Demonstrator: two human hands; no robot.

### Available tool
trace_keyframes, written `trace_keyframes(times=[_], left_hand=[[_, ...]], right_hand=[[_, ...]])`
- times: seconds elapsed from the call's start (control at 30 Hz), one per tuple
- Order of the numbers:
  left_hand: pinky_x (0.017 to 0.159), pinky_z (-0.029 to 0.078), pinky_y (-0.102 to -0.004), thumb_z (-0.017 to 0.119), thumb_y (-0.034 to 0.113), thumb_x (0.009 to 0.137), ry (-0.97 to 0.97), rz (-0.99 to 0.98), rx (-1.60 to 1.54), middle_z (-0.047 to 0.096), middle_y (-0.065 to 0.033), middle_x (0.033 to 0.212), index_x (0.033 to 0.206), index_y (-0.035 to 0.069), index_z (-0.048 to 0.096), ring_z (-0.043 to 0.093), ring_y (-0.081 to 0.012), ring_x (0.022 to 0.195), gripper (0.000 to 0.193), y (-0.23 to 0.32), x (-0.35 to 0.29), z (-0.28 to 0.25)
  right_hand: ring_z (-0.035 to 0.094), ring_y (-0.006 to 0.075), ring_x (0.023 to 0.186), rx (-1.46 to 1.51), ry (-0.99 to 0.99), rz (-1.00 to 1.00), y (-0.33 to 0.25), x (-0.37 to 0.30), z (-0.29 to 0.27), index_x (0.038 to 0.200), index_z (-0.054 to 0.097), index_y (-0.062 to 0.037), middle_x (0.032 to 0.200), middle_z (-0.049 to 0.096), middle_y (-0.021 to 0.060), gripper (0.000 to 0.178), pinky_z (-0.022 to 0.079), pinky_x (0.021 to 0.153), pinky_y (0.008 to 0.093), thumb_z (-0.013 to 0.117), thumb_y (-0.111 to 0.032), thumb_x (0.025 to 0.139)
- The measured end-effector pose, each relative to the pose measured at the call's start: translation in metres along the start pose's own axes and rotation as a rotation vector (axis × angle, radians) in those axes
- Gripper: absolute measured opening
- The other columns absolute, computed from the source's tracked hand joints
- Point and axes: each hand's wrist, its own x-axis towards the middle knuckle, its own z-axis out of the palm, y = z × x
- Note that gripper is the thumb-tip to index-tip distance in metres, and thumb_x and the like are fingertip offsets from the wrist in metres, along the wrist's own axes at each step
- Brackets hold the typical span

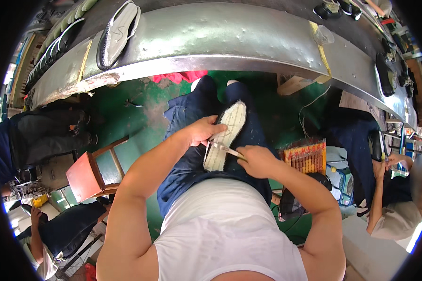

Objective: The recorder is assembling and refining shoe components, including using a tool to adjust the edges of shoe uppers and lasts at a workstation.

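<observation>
Green floor (143, 110) and a dented metal bench (211, 35) form the setting, the bench curving across 12 o'clock. Work piece: one shoe (227, 136), near the centre, over the person's blue trousers (176, 168); pale face up, dark rim, one end pointing to 1 o'clock, the other to 7. Left hand (203, 131) comes from 8 o'clock, clamped on the shoe's left edge, thumb on the pale face. Right hand (256, 161) comes from 4 o'clock, fingers closed around a metal tool (227, 149). Tool lies across the shoe, tip toward 10 o'clock, just beside the left fingers; whether the tip touches the rim cannot be told. Bench contents: a second pale shoe (119, 35) with dark rim at 11 o'clock, a row of shoes (56, 49) at 10, a clear cup (324, 34) between 1 and 2, a black shoe (385, 75) at 2. Red cloth (180, 76) shows beneath the bench edge at 11. Red stool (85, 175) stands between 8 and 9; an orange packet (305, 157) sits at 3. Co-workers: one at 3, near the rim of view, hands (384, 165) at a dark shoe (374, 145); another at 8, hand (35, 214) on a dark item; dark-trousered legs (47, 138) at 9.
</observation>
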Motion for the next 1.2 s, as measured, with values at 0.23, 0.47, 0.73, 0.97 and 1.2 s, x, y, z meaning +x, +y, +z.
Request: trace_keyframes(times=[0.23, 0.47, 0.73, 0.97, 1.2], left_hand=[[0.061, 0.055, -0.0304, 0.065, 0.029, 0.095, 0.057, 0.022, 0.087, 0.067, -0.0038, 0.107, 0.127, 0.012, 0.055, 0.067, -0.0126, 0.084, 0.037, 0.001, -0.004, 0.004], [0.056, 0.054, -0.0281, 0.067, 0.028, 0.093, 0.113, 0.032, -0.022, 0.067, -0.003, 0.101, 0.121, 0.009, 0.057, 0.066, -0.0103, 0.079, 0.036, -0.005, -0.003, -0.008], [0.081, 0.048, -0.0312, 0.068, 0.027, 0.092, 0.103, 0.063, 0.079, 0.057, -0.0093, 0.122, 0.147, 0.01, 0.036, 0.057, -0.018, 0.105, 0.066, -0.016, -0.03, 0.016], [0.109, 0.035, -0.0314, 0.061, 0.014, 0.096, 0.016, 0.292, -0.245, 0.045, -0.0081, 0.147, 0.159, 0.019, 0.012, 0.045, -0.019, 0.13, 0.08, -0.038, -0.02, 0.039], [0.109, 0.036, -0.0316, 0.061, 0.016, 0.095, 0.343, 0.395, -0.054, 0.047, -0.0152, 0.144, 0.157, 0.01, 0.019, 0.047, -0.0222, 0.129, 0.075, -0.052, -0.011, 0.057]], right_hand=[[0.067, 0.039, 0.087, -0.181, -0.129, 0.019, -0.026, 0.011, -0.024, 0.088, 0.064, 0.003, 0.094, 0.067, 0.0235, 0.014, 0.053, 0.075, 0.0481, 0.063, -0.011, 0.084], [0.066, 0.0389, 0.087, 0.015, 0.097, 0.001, 0.014, 0.018, 0.027, 0.096, 0.064, -0.0003, 0.093, 0.068, 0.0213, 0.02, 0.052, 0.076, 0.0476, 0.064, -0.019, 0.088], [0.065, 0.0414, 0.089, 0.175, -0.042, 0.22, 0.022, -0.017, 0.033, 0.105, 0.062, -0.0005, 0.097, 0.068, 0.0226, 0.028, 0.05, 0.079, 0.0505, 0.061, -0.024, 0.092], [0.065, 0.0431, 0.085, 0.104, 0.108, 0.185, 0.02, -0.034, 0.037, 0.092, 0.056, 0.0034, 0.089, 0.065, 0.0255, 0.018, 0.052, 0.077, 0.0489, 0.058, -0.015, 0.091], [0.066, 0.0373, 0.084, -0.13, 0.084, 0.075, 0.008, -0.046, 0.056, 0.093, 0.057, 0.0014, 0.089, 0.065, 0.0213, 0.017, 0.054, 0.071, 0.0454, 0.059, -0.015, 0.087]])
